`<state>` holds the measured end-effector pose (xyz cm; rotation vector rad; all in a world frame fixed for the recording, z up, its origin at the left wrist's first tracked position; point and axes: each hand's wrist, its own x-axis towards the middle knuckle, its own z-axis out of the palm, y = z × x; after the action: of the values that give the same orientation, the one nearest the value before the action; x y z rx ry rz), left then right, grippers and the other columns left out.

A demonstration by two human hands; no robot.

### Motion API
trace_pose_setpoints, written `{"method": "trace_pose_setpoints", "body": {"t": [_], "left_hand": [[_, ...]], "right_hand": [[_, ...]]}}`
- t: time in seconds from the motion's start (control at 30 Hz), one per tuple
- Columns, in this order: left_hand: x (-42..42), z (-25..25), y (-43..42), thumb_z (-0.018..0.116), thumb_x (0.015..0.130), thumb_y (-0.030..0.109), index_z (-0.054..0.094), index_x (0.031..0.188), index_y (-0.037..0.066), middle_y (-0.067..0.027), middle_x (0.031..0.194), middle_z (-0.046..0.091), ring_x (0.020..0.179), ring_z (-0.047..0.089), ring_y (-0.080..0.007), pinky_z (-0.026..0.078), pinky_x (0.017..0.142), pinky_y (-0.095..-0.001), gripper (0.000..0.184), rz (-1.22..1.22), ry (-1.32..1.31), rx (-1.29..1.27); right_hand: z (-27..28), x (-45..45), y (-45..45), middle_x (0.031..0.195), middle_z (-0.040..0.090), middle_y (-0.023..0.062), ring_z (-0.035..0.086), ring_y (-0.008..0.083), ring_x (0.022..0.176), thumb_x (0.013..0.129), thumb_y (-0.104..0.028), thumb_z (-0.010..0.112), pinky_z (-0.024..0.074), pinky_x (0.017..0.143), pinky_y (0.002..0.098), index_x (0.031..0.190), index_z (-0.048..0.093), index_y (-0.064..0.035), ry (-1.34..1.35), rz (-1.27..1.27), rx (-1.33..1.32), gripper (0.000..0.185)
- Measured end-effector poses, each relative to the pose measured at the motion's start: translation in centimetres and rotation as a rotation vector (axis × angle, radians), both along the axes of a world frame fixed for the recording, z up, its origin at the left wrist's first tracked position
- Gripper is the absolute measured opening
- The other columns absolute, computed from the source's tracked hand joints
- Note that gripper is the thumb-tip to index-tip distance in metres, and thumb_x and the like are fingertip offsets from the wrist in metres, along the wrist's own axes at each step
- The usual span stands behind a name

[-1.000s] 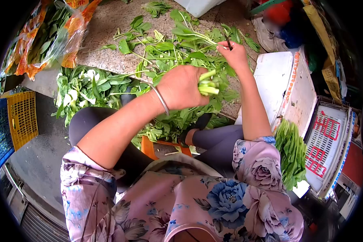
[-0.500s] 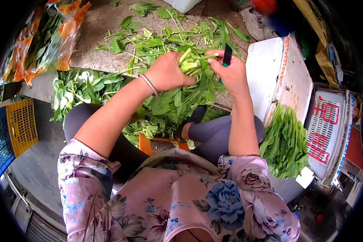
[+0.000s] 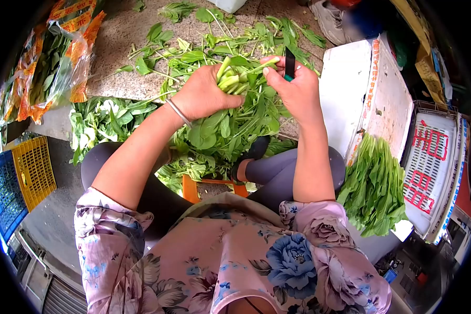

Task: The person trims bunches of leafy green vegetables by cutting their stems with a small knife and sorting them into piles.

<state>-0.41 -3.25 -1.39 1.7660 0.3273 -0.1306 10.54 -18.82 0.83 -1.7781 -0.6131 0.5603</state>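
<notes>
My left hand [image 3: 200,91], with a bangle at its wrist, is closed round a bunch of leafy greens [image 3: 230,79]. The pale cut stem ends point up past my thumb, and the leaves hang below. Close by on the right, my right hand [image 3: 302,93] grips a small knife [image 3: 289,64] with a dark blade and a green part near the fingers. Between that hand's thumb and forefinger a single green stalk [image 3: 265,65] is pinched, reaching over to the bunch. Loose greens [image 3: 191,55] lie scattered on the stone-like surface behind my hands.
A white foam box [image 3: 343,86] stands right of my hands, with a bundle of greens [image 3: 374,183] against its near side. Plastic-bagged greens [image 3: 86,57] lie at upper left, above a yellow crate [image 3: 34,170]. More greens [image 3: 107,123] lie near my left knee.
My left hand and the bunch have shifted slightly left. My right hand has turned a little, and its stalk now points more upward. The whole view has also shifted slightly.
</notes>
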Motion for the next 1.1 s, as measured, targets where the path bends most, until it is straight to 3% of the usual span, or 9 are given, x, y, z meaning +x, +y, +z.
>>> {"method": "trace_pose_setpoints", "body": {"t": [0.13, 0.2, 0.23, 0.3, 0.57, 0.7, 0.87, 0.97, 1.1], "left_hand": [[0.1, -0.3, 0.7, 0.074, 0.062, 0.016, 0.061, 0.088, 0.001, -0.0055, 0.076, 0.062, 0.066, 0.057, -0.0124, 0.048, 0.067, -0.0268, 0.033, 0.096, 0.047, -0.101], [0.1, -0.5, 0.9, 0.074, 0.064, 0.013, 0.062, 0.085, 0.001, -0.004, 0.075, 0.062, 0.065, 0.056, -0.0112, 0.048, 0.065, -0.0265, 0.028, 0.147, 0.035, -0.187], [0.0, -0.5, 1.0, 0.074, 0.064, 0.013, 0.062, 0.085, 0.001, -0.004, 0.075, 0.062, 0.065, 0.056, -0.0112, 0.048, 0.065, -0.0265, 0.028, 0.144, 0.036, -0.187], [-0.1, -0.5, 1.0, 0.074, 0.065, 0.012, 0.062, 0.085, 0.002, -0.0031, 0.075, 0.062, 0.065, 0.056, -0.0108, 0.047, 0.064, -0.0259, 0.025, 0.164, 0.028, -0.29], [-0.8, 0.2, 1.2, 0.074, 0.064, 0.012, 0.061, 0.088, 0.002, -0.0024, 0.078, 0.062, 0.069, 0.056, -0.0094, 0.047, 0.066, -0.0253, 0.029, 0.065, -0.022, -0.219], [-1.1, 0.3, 1.5, 0.073, 0.064, 0.011, 0.058, 0.09, 0.003, -0.0006, 0.079, 0.061, 0.071, 0.054, -0.0084, 0.046, 0.068, -0.024, 0.031, 0.022, -0.03, -0.138], [-1.2, -0.2, 1.7, 0.072, 0.065, 0.009, 0.056, 0.092, 0.004, 0.0014, 0.079, 0.059, 0.071, 0.053, -0.0072, 0.045, 0.068, -0.0229, 0.032, -0.002, 0.014, -0.114], [-1.1, 0.1, 1.6, 0.072, 0.065, 0.01, 0.055, 0.095, 0.005, 0.0011, 0.08, 0.059, 0.072, 0.053, -0.0071, 0.045, 0.069, -0.0232, 0.035, 0.007, -0.004, -0.111], [-0.9, -0.3, 1.6, 0.072, 0.065, 0.012, 0.055, 0.098, 0.004, 0.0003, 0.081, 0.059, 0.073, 0.053, -0.0078, 0.046, 0.07, -0.0238, 0.037, 0.027, -0.008, -0.003]], "right_hand": [[-0.9, -0.1, 0.5, 0.069, 0.057, 0.0, 0.05, 0.005, 0.062, 0.082, -0.019, 0.063, 0.0426, 0.057, 0.0209, 0.089, 0.062, 0.001, -0.076, -0.137, 0.079, 0.021], [-0.2, 0.1, 0.2, 0.069, 0.057, 0.0013, 0.048, 0.0058, 0.06, 0.086, -0.033, 0.057, 0.0412, 0.056, 0.0206, 0.096, 0.06, 0.0019, -0.021, -0.068, -0.002, 0.037], [-0.2, -0.1, 0.1, 0.069, 0.057, 0.0013, 0.048, 0.0058, 0.06, 0.086, -0.033, 0.057, 0.0412, 0.056, 0.0206, 0.096, 0.06, 0.0019, -0.02, -0.071, -0.002, 0.037], [-0.1, -0.6, 0.1, 0.07, 0.053, 0.0014, 0.042, 0.0059, 0.059, 0.091, -0.033, 0.047, 0.0343, 0.052, 0.019, 0.11, 0.055, 0.0037, 0.244, 0.099, 0.051, 0.042], [-0.7, -1.6, 1.1, 0.069, 0.05, -0.0029, 0.04, 0.0042, 0.059, 0.09, -0.028, 0.051, 0.0316, 0.051, 0.0172, 0.1, 0.057, -0.0016, 0.482, 0.207, 0.102, 0.029], [-1.6, -1.4, 1.1, 0.064, 0.049, -0.0036, 0.038, 0.0021, 0.057, 0.087, -0.026, 0.057, 0.0312, 0.05, 0.017, 0.105, 0.059, 0.0001, 0.515, 0.163, 0.107, 0.032], [-1.9, -2.0, 1.6, 0.065, 0.051, -0.0046, 0.04, 0.0022, 0.058, 0.085, -0.02, 0.061, 0.0323, 0.051, 0.0167, 0.093, 0.063, 0.0021, 0.281, 0.11, 0.035, 0.024], [-2.9, -1.7, 1.5, 0.067, 0.059, 0.0024, 0.046, 0.0048, 0.061, 0.084, -0.023, 0.059, 0.0409, 0.057, 0.0223, 0.103, 0.061, 0.0013, 0.082, 0.11, -0.021, 0.031], [-3.0, -1.8, 1.7, 0.062, 0.059, 0.0041, 0.046, 0.0048, 0.058, 0.084, -0.023, 0.06, 0.0405, 0.055, 0.0238, 0.099, 0.062, -0.0013, -0.084, 0.057, -0.006, 0.027]]}}
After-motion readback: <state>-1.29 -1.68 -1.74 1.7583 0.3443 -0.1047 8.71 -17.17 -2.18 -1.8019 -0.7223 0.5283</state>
